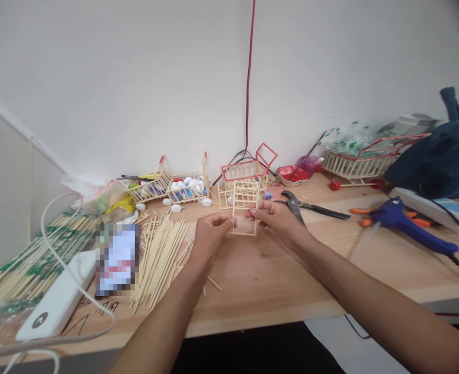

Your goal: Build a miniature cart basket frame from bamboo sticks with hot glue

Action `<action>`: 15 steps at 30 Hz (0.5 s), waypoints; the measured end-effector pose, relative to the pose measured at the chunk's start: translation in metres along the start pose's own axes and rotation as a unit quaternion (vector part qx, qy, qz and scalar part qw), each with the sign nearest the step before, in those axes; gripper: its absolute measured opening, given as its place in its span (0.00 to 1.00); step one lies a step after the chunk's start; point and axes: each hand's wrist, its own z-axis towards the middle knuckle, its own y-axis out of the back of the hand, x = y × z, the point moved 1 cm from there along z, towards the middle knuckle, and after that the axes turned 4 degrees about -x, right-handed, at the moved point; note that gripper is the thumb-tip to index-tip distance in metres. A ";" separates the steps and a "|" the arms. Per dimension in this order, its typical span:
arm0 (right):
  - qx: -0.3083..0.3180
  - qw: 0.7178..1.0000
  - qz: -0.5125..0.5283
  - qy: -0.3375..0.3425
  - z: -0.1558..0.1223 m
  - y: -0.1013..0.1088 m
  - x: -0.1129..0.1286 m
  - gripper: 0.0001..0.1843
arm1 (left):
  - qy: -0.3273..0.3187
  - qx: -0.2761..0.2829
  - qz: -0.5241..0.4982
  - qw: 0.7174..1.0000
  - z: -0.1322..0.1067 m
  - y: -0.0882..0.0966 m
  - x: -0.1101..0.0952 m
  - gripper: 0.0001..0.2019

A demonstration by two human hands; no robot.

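Between my two hands, above the middle of the wooden table (260, 280), stands a small frame of thin wooden sticks (245, 233), with several crossbars near its top. My left hand (213, 232) pinches its left upright between thumb and fingers. On the other side my right hand (273, 218) closes on the right upright. Just behind the frame is a stick-built cart basket (235, 171) with a red rim and a red square handle; where the two overlap, I cannot tell if they touch. Loose sticks (161, 254) lie in a pile left of my left hand.
Pliers (292, 205) and a blue glue gun (408, 223) lie to the right. Small stick carts (188, 189) and a larger cart (354, 166) with plastic bottles stand along the wall. Phone (118, 259), white power strip (58, 296) and cable are at left; red paint tray (293, 174) behind.
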 end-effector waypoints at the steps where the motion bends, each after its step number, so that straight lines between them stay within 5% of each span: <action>1: 0.002 1.000 -0.004 0.002 0.000 0.000 -0.001 0.18 | -0.002 -0.003 0.002 1.000 0.000 0.000 0.000 0.10; 5: 0.007 1.000 -0.008 0.002 0.001 0.001 -0.002 0.19 | -0.119 -0.084 0.089 0.985 -0.003 0.003 -0.009 0.09; 7: 0.004 1.000 -0.019 0.004 0.001 0.001 -0.001 0.19 | -0.249 -0.142 0.180 0.941 -0.007 0.003 -0.016 0.05; 10: 0.005 1.000 -0.028 0.010 -0.001 -0.001 0.001 0.19 | -0.397 -0.132 0.266 0.869 -0.013 -0.002 -0.019 0.02; 15: 0.005 0.999 -0.042 0.020 -0.004 -0.003 0.005 0.19 | -0.443 -0.121 0.305 0.834 -0.011 -0.006 -0.013 0.03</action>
